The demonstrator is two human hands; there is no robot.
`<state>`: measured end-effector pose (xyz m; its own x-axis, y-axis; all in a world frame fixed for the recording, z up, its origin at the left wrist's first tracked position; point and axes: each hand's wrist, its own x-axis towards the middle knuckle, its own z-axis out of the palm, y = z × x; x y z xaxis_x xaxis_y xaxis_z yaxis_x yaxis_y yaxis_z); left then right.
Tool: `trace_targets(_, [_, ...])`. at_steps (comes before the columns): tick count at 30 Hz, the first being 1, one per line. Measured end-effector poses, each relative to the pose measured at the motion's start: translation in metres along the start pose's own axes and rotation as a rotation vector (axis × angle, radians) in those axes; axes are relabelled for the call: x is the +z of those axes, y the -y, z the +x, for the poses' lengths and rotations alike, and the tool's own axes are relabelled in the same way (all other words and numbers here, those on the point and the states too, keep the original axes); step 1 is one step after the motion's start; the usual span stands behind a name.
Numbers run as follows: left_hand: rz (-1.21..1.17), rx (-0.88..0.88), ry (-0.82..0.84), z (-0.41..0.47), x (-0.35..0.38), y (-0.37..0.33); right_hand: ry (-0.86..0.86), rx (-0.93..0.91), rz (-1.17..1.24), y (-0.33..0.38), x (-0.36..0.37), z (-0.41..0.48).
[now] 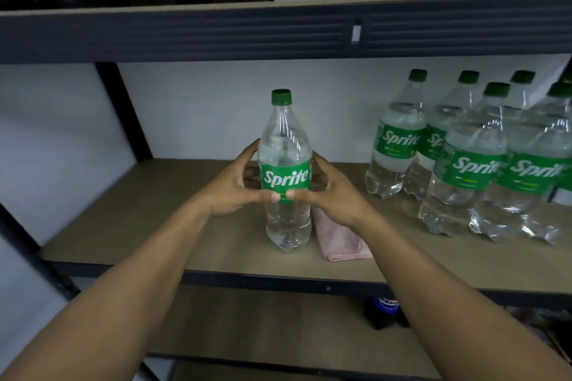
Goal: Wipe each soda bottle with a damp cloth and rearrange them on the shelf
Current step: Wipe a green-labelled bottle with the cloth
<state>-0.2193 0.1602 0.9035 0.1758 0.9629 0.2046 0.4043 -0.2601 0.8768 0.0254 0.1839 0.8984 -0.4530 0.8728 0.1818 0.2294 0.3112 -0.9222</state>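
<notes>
Both the left hand and right hand are gripping the upright Sprite bottle on the shelf beside the pink cloth, risking tipping it if released unevenly.

Between my hands I see a clear, glossy plastic bottle; under my right wrist, a soft matt pink cloth on the matt wood-look shelf board, dark metal-framed.

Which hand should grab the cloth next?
Right hand: the pink cloth lies directly beneath its wrist, right of the bottle. Left hand sits across the bottle and could steady it.
</notes>
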Motion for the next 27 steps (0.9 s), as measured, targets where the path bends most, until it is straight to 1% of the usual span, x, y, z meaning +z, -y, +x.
trace_targets(1, [-0.007,-0.001,-0.003,0.0,0.0,0.002,0.004,0.0,0.043,0.001,0.0,-0.001])
trace_targets(2, [-0.013,0.0,-0.01,-0.001,0.0,0.004,-0.027,0.012,0.074,-0.001,0.0,0.0])
trace_targets(3, [-0.017,0.0,-0.018,-0.001,0.0,0.006,-0.086,0.027,0.087,-0.006,0.0,0.0])
trace_targets(4, [-0.021,0.0,-0.022,-0.002,0.0,0.007,-0.17,0.072,0.031,-0.017,0.0,0.001])
trace_targets(5, [-0.029,-0.002,-0.025,-0.002,0.001,0.007,-0.241,0.137,-0.084,-0.03,0.001,0.002])
trace_targets(6, [-0.047,-0.001,-0.03,-0.003,0.003,0.007,-0.272,0.211,-0.259,-0.046,0.004,0.002])
trace_targets(8, [-0.1,0.003,-0.047,-0.002,0.008,0.006,-0.234,0.329,-0.57,-0.079,0.013,-0.001])
trace_targets(9, [-0.126,0.001,-0.063,-0.002,0.011,0.006,-0.214,0.352,-0.653,-0.093,0.018,-0.002])
trace_targets(11, [-0.177,-0.004,-0.116,-0.002,0.02,0.008,-0.247,0.306,-0.703,-0.111,0.026,-0.003])
trace_targets(14, [-0.295,0.014,-0.201,-0.001,0.039,0.011,-0.311,0.261,-0.712,-0.122,0.026,0.0])
trace_targets(16, [-0.379,0.053,-0.251,0.001,0.052,0.01,-0.32,0.287,-0.621,-0.117,0.02,0.003])
trace_targets(17, [-0.406,0.069,-0.265,0.001,0.056,0.008,-0.353,0.292,-0.505,-0.107,0.016,0.005])
trace_targets(18, [-0.42,0.074,-0.277,0.002,0.058,0.007,-0.402,0.279,-0.333,-0.094,0.012,0.007])
trace_targets(20, [-0.424,0.069,-0.284,0.003,0.058,0.007,-0.477,0.153,0.042,-0.058,0.006,0.011])
trace_targets(21, [-0.43,0.062,-0.28,0.004,0.057,0.009,-0.47,0.067,0.158,-0.038,0.006,0.014])
trace_targets(23, [-0.417,0.062,-0.273,0.006,0.056,0.014,-0.397,-0.079,0.326,0.0,0.01,0.016])
trace_targets(24, [-0.407,0.073,-0.278,0.007,0.056,0.015,-0.366,-0.121,0.412,0.013,0.015,0.016])
trace_targets(25, [-0.4,0.086,-0.283,0.007,0.056,0.015,-0.351,-0.141,0.485,0.021,0.019,0.016])
trace_targets(27, [-0.392,0.109,-0.288,0.009,0.055,0.018,-0.373,-0.116,0.494,0.016,0.029,0.014])
